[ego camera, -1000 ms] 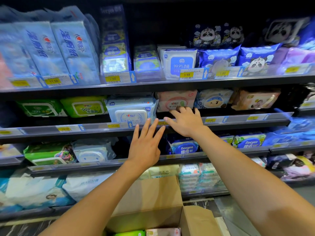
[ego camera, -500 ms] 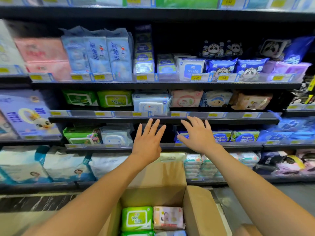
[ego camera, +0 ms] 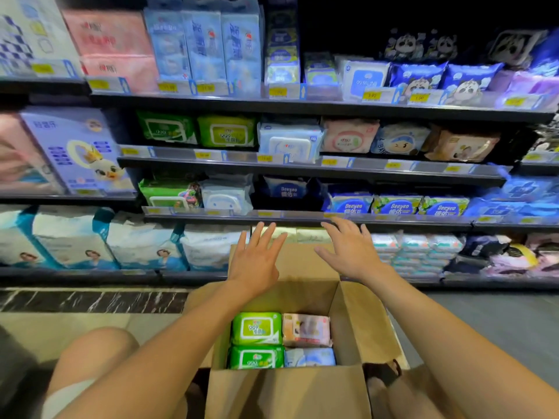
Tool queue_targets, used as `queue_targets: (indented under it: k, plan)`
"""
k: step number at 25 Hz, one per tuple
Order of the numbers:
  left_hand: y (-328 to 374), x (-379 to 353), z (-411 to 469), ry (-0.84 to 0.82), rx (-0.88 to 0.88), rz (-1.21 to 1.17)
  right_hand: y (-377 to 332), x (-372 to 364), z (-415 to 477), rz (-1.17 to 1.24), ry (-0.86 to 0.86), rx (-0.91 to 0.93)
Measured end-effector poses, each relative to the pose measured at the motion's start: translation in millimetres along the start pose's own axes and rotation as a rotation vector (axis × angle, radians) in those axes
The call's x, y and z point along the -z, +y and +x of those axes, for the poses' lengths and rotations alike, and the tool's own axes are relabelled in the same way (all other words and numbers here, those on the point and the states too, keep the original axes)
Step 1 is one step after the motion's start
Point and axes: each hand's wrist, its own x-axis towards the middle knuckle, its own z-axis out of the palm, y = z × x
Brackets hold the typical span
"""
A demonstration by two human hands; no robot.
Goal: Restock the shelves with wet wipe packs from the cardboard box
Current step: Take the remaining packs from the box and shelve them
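An open cardboard box (ego camera: 348,322) stands on the floor between my knees. It holds two green wet wipe packs (ego camera: 256,328), a pink pack (ego camera: 306,329) and a pale blue pack (ego camera: 310,357). My left hand (ego camera: 257,258) hovers above the box's far flap, fingers straight and spread, holding nothing. My right hand (ego camera: 351,249) hovers beside it at the same height, also spread and empty. Both hands are below the third shelf edge (ego camera: 302,217) and touch no pack.
Dark store shelves (ego camera: 302,166) fill the view, stocked with green, blue, pink and white wipe packs behind yellow price tags. Large tissue bundles (ego camera: 75,243) sit low on the left. My bare knees flank the box. Tiled floor (ego camera: 484,322) lies to the right.
Both hands have drawn back and down from the middle shelf toward the box. The view has pulled back and tilted down, showing more of the box's packs.
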Motion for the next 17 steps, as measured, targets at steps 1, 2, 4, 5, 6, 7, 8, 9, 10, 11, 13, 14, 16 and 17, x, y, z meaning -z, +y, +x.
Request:
queue_targets:
  k: [1, 2, 4, 5, 6, 7, 8, 9, 10, 11, 13, 14, 16, 17]
  plan:
    - [-4, -9, -5, -0.024, 0.006, -0.015, -1, -9, -4, 0.0, -0.022, -0.002]
    - [-7, -19, -10, -0.046, 0.012, -0.03, -2, -19, -7, 0.0, -0.049, -0.004]
    - [-12, -39, -19, -0.094, 0.021, -0.053, -4, -40, -13, 0.012, -0.115, 0.002]
    - [-15, -49, -23, -0.126, 0.027, -0.063, -5, -50, -16, 0.025, -0.148, 0.007]
    - [-17, -58, -26, -0.154, 0.033, -0.074, -6, -61, -18, 0.036, -0.176, 0.011]
    - [-19, -69, -29, -0.183, 0.038, -0.085, -7, -73, -20, 0.045, -0.207, 0.015]
    - [-21, -79, -32, -0.208, 0.043, -0.094, -6, -85, -21, 0.051, -0.236, 0.018]
    - [-23, -88, -35, -0.237, 0.048, -0.102, -6, -97, -22, 0.056, -0.268, 0.02]
    - [-25, -98, -37, -0.27, 0.056, -0.112, -6, -110, -23, 0.055, -0.302, 0.018]
    - [-27, -108, -40, -0.303, 0.064, -0.125, -6, -121, -24, 0.051, -0.33, 0.018]
    - [-29, -128, -44, -0.378, 0.08, -0.157, -6, -147, -26, 0.043, -0.387, 0.017]
    - [-29, -137, -46, -0.415, 0.086, -0.166, -5, -160, -28, 0.04, -0.42, 0.016]
    - [-29, -158, -50, -0.49, 0.084, -0.169, -4, -185, -30, 0.038, -0.495, 0.021]
    - [-28, -171, -51, -0.532, 0.076, -0.172, -2, -199, -32, 0.042, -0.537, 0.026]
